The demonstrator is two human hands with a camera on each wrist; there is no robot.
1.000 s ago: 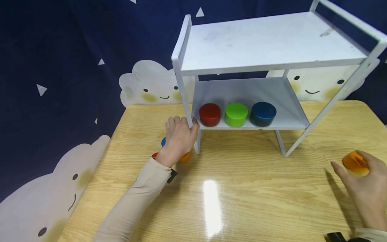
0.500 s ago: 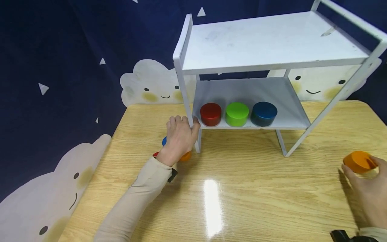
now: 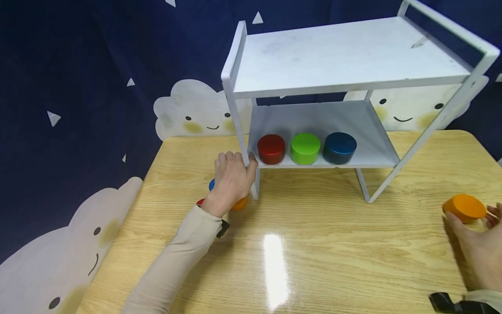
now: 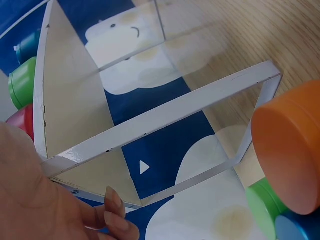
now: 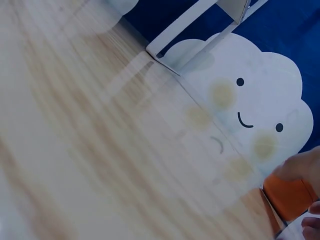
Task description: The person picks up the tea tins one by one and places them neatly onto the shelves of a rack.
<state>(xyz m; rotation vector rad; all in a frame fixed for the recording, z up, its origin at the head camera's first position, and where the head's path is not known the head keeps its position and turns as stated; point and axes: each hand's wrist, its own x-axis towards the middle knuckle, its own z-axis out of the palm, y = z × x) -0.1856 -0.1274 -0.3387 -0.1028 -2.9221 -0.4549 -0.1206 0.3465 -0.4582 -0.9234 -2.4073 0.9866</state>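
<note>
My left hand [image 3: 231, 181] grips the left front upright of a white two-tier shelf [image 3: 240, 117], thumb at the lower tier's corner. In the left wrist view its fingers [image 4: 120, 227] curl near the shelf's side frame. On the lower tier stand a red cylinder [image 3: 271, 149], a green cylinder [image 3: 305, 149] and a blue cylinder [image 3: 339, 148] in a row. At the table's right, my right hand [image 3: 480, 250] holds an orange cylinder [image 3: 464, 208], thumb at its left side and fingertips at its right. In the right wrist view the thumb lies along this orange cylinder [image 5: 289, 197].
Behind and beneath my left forearm sit more cylinders: another orange one [image 4: 287, 145], a green one [image 4: 265, 205] and a blue one [image 4: 295, 227]. A red edge [image 3: 200, 202] shows there too. A dark blue cloth [image 3: 78, 43] with clouds backs the wooden table [image 3: 333, 244].
My right hand has shifted right and settled around the orange cylinder, which sits slightly further right than a second ago. Its fingertips now show on the far side. My left hand stays on the shelf.
</note>
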